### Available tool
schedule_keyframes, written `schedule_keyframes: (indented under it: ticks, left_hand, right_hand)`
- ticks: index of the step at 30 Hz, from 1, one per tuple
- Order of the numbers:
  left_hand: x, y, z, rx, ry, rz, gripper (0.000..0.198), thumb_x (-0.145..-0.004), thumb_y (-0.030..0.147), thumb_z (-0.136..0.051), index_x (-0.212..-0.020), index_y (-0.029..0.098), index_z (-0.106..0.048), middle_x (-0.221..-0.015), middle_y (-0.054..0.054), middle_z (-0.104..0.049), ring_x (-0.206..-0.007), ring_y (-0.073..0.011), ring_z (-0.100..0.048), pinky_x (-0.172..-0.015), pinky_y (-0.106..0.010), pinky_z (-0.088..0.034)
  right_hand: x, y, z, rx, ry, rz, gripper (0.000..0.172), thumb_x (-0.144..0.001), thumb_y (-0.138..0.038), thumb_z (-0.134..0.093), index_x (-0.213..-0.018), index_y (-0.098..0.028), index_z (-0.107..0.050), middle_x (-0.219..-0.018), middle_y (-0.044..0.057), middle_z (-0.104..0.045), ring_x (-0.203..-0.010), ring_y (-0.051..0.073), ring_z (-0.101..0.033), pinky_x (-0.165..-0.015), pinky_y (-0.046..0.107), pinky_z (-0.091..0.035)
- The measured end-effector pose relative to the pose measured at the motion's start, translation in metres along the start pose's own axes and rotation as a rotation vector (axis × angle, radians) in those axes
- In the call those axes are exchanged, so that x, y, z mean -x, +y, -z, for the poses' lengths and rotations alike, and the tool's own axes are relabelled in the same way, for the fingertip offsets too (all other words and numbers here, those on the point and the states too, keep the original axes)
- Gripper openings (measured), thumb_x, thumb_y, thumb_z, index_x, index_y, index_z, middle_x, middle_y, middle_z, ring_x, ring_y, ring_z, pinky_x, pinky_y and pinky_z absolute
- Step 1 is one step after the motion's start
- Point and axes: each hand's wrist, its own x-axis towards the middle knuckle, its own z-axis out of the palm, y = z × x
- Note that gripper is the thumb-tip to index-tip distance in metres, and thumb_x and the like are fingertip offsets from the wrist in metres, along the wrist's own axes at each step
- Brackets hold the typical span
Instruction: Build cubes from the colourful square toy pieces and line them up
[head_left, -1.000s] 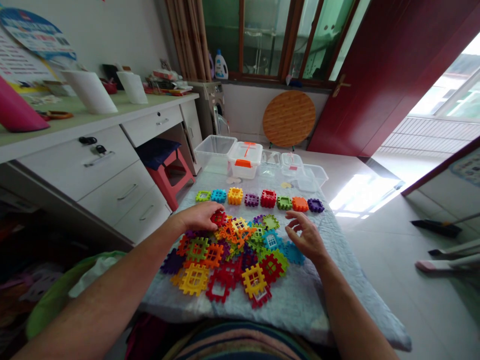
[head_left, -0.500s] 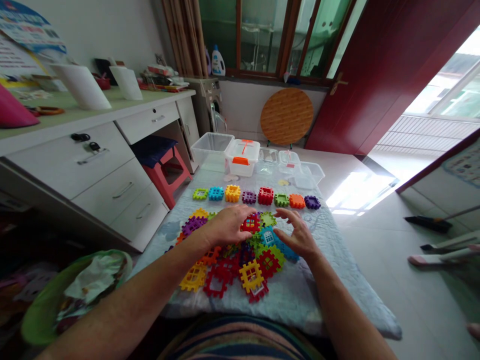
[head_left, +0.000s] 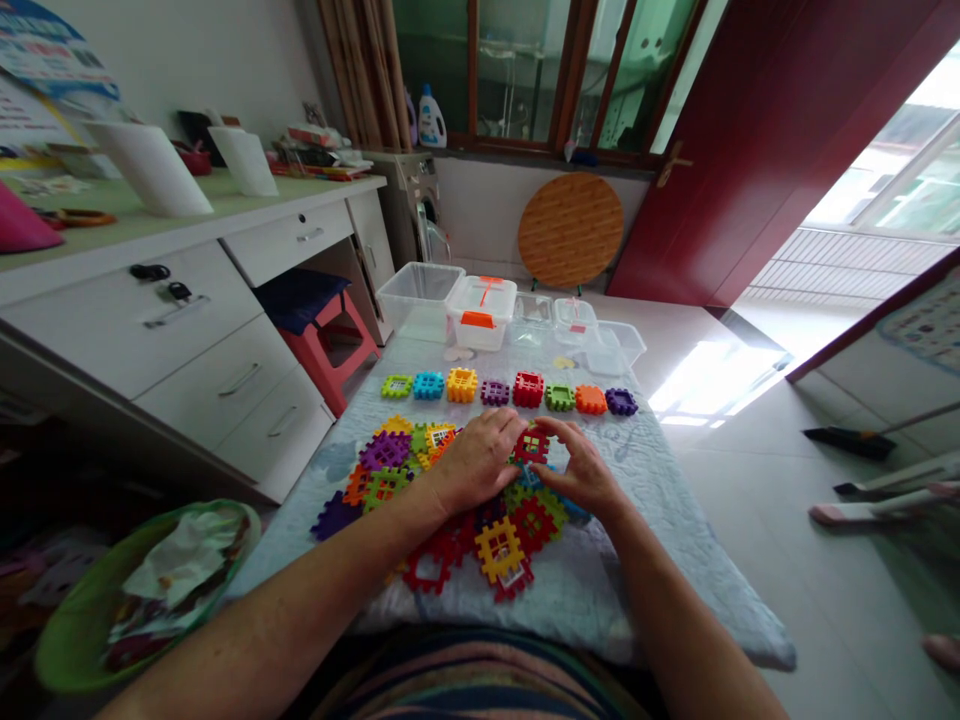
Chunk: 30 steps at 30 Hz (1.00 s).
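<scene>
Gripping a red tile (head_left: 532, 446) between the fingers of the left hand (head_left: 480, 458), while curving the thumb and forefinger of the right hand (head_left: 583, 470) around its opposite edge; impossible to tell from here how firmly on that side. Caught between both sets of fingertips, over the heap of tiles (head_left: 385, 452) on the cloth-covered tabletop (head_left: 592, 590), though hard to say whether touching the pieces beneath. Visible nearer the body than the fingers: a yellow tile (head_left: 499, 550) atop the heap's near side. Lined up just beyond the fingertips: a row of blocks (head_left: 529, 390), with clear boxes (head_left: 480, 325) farther out. Judged to be at the step of bringing one tile into both hands; likely calling next for a secure right-hand pinch and careful turning of its toothed edges.
</scene>
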Motion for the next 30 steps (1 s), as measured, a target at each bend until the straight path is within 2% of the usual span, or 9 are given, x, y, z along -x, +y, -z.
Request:
schedule_keyframes:
  ticks: [3, 6, 9, 12, 20, 23, 27, 30]
  left_hand:
    - [0.009, 0.014, 0.002, -0.043, -0.054, -0.019, 0.026, -0.081, 0.026, -0.065, -0.104, 0.018, -0.057, -0.115, -0.011, -0.057, -0.111, -0.0281, -0.051, -0.097, -0.043, -0.042]
    - [0.016, 0.027, 0.000, -0.030, -0.165, -0.116, 0.020, -0.081, 0.025, -0.065, -0.100, 0.019, -0.059, -0.106, -0.009, -0.061, -0.102, -0.0263, -0.055, -0.092, -0.041, -0.044]
    - [0.016, 0.032, -0.006, -0.044, -0.219, -0.162, 0.016, -0.081, 0.021, -0.062, -0.097, 0.019, -0.061, -0.102, -0.008, -0.064, -0.096, -0.0250, -0.057, -0.086, -0.039, -0.045]
    - [0.013, 0.031, -0.010, -0.050, -0.226, -0.157, 0.013, -0.081, 0.019, -0.062, -0.094, 0.019, -0.062, -0.100, -0.008, -0.065, -0.093, -0.0247, -0.058, -0.082, -0.038, -0.046]
    - [0.009, 0.024, -0.018, 0.072, -0.236, -0.131, 0.030, -0.077, 0.015, -0.061, -0.107, 0.018, -0.062, -0.103, -0.009, -0.069, -0.097, -0.0259, -0.061, -0.088, -0.040, -0.046]
    - [0.007, 0.021, -0.019, 0.170, -0.245, -0.082, 0.029, -0.075, 0.013, -0.061, -0.103, 0.019, -0.064, -0.099, -0.007, -0.070, -0.094, -0.0230, -0.062, -0.087, -0.036, -0.046]
    - [0.002, 0.016, -0.008, 0.333, -0.250, -0.041, 0.024, -0.073, 0.006, -0.057, -0.090, 0.019, -0.067, -0.089, -0.003, -0.069, -0.086, -0.0176, -0.062, -0.082, -0.029, -0.047]
    - [0.000, 0.013, 0.003, 0.444, -0.187, -0.026, 0.020, -0.072, 0.003, -0.055, -0.080, 0.018, -0.067, -0.083, -0.002, -0.066, -0.081, -0.0150, -0.061, -0.077, -0.026, -0.047]
  right_hand:
    - [0.001, 0.011, 0.006, 0.046, 0.051, -0.052, 0.052, -0.073, -0.027, -0.069, -0.123, -0.022, -0.056, -0.113, 0.009, -0.064, -0.107, 0.025, -0.059, -0.096, 0.046, -0.047]
    - [0.002, 0.021, 0.007, 0.086, 0.039, -0.061, 0.051, -0.074, -0.028, -0.068, -0.123, -0.022, -0.057, -0.114, 0.009, -0.065, -0.108, 0.026, -0.058, -0.097, 0.047, -0.045]
    - [0.004, 0.027, 0.005, 0.132, 0.003, -0.029, 0.049, -0.074, -0.025, -0.068, -0.121, -0.021, -0.058, -0.113, 0.008, -0.066, -0.108, 0.026, -0.057, -0.097, 0.048, -0.044]
    - [0.004, 0.029, 0.001, 0.162, -0.027, -0.007, 0.050, -0.073, -0.024, -0.068, -0.122, -0.021, -0.057, -0.113, 0.009, -0.065, -0.108, 0.026, -0.055, -0.097, 0.047, -0.044]
    - [0.002, 0.028, 0.001, 0.155, -0.029, -0.019, 0.045, -0.074, -0.022, -0.065, -0.118, -0.021, -0.058, -0.112, 0.009, -0.064, -0.107, 0.026, -0.056, -0.097, 0.046, -0.044]
    - [0.003, 0.027, 0.001, 0.156, -0.011, -0.037, 0.044, -0.073, -0.021, -0.065, -0.117, -0.021, -0.059, -0.112, 0.009, -0.065, -0.106, 0.026, -0.057, -0.096, 0.046, -0.044]
    - [0.003, 0.029, 0.000, 0.171, -0.031, -0.060, 0.047, -0.072, -0.023, -0.066, -0.118, -0.021, -0.058, -0.110, 0.009, -0.065, -0.105, 0.027, -0.057, -0.096, 0.048, -0.044]
    - [0.003, 0.031, 0.001, 0.166, -0.024, -0.081, 0.048, -0.072, -0.023, -0.066, -0.119, -0.020, -0.057, -0.109, 0.010, -0.063, -0.105, 0.027, -0.057, -0.096, 0.047, -0.045]
